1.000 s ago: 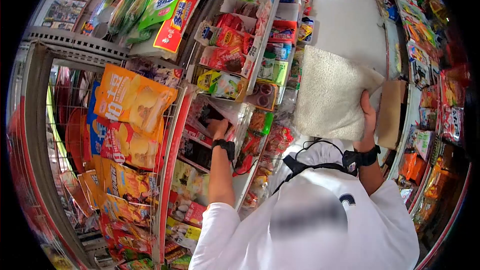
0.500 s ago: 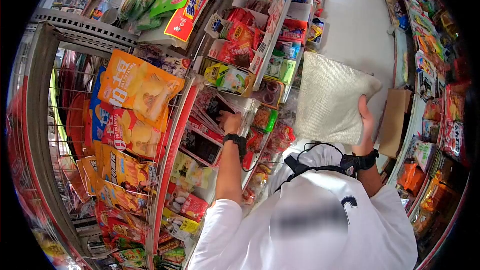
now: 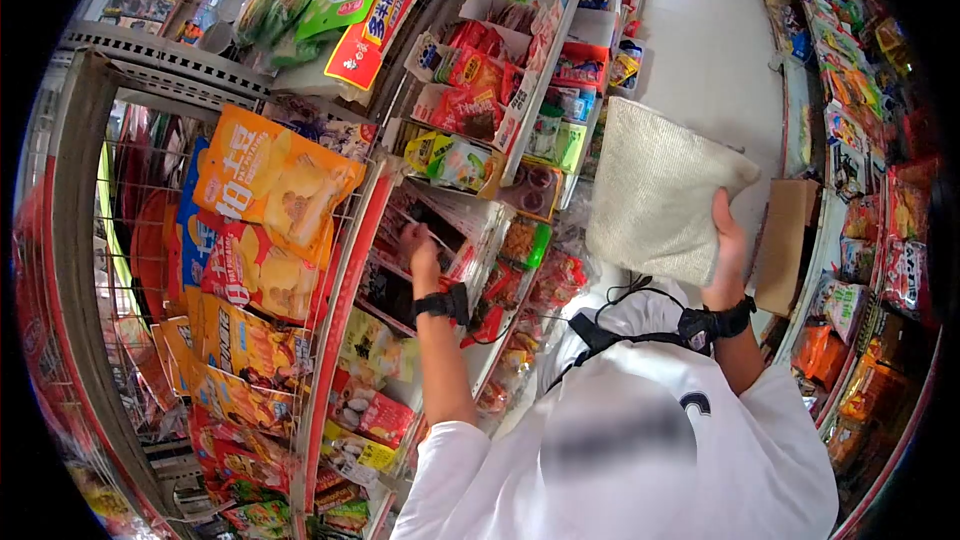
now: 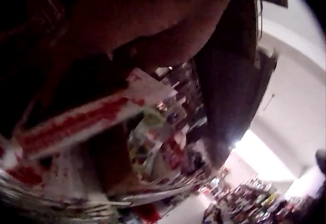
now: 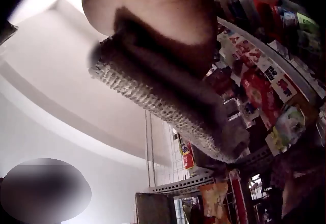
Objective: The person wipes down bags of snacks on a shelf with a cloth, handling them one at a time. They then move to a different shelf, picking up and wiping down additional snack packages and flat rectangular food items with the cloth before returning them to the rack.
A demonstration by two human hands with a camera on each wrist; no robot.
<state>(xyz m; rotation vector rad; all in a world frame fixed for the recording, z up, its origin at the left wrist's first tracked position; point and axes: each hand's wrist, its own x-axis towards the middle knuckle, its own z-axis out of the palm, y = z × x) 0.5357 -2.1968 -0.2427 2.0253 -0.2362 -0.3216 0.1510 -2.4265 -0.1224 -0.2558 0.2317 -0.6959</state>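
Note:
My left hand [image 3: 421, 252] is over a shelf box of dark-fronted flat packets [image 3: 440, 224]; its fingertips are too small and blurred to tell whether they pinch one. In the left wrist view the hand [image 4: 153, 25] is dark above a red-and-white box edge [image 4: 76, 124]. My right hand [image 3: 729, 252] grips the lower right side of a beige ribbed cloth piece [image 3: 665, 190], thumb on the near face and the other fingers hidden behind. The right wrist view shows the hand [image 5: 158, 10] against the cloth's folded, textured edge [image 5: 153, 104].
Orange chip bags [image 3: 275, 175] hang on a wire rack at the left. Boxes of red packets [image 3: 470, 110] stand farther up the shelf. A cardboard box [image 3: 787, 245] is beside the right-hand shelf, across the pale aisle floor [image 3: 700, 50].
My left hand first moved right across the packets, then back left and slightly down. The right hand keeps its grip on the cloth, which has tilted slightly.

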